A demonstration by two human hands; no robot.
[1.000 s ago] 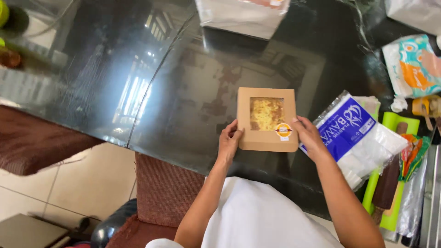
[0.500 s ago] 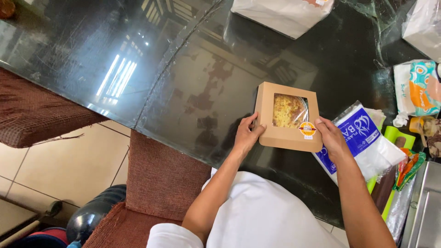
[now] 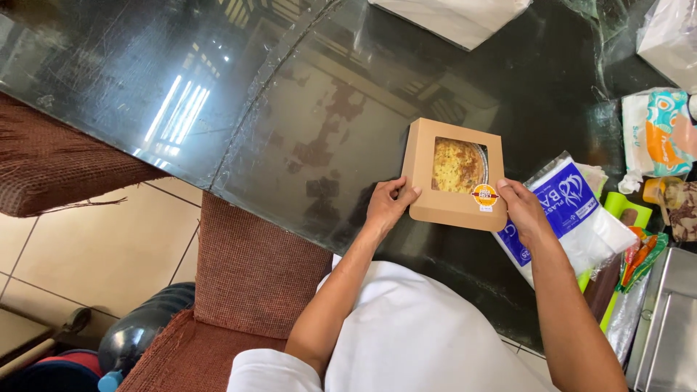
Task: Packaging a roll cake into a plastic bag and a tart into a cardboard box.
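A person seen from above holds a square brown cardboard box [image 3: 455, 174] flat on a dark glass desk [image 3: 290, 123]. The left hand [image 3: 387, 207] grips the box's near left corner, fingers curled over the edge. The right hand [image 3: 524, 210] grasps the near right corner beside a small round sticker [image 3: 484, 194]. Between the hands, a clear window in the lid shows yellowish baked food [image 3: 456, 164] inside.

Just to the right of the right hand, touching the box's side, lies a blue and white plastic packet [image 3: 573, 218]. Beyond it, further right, sit green items [image 3: 624, 210], a colourful tissue pack [image 3: 657, 134] and a metal tray [image 3: 668, 319]. Well ahead of the hands lies a white bag [image 3: 454, 18]. Below the left arm is a reddish woven chair [image 3: 247, 268].

The glass looks smooth, so the box could slide toward the near edge if pulled carelessly. Squeezing the thin corners might buckle the lid, and tilting could shift the food against the window.
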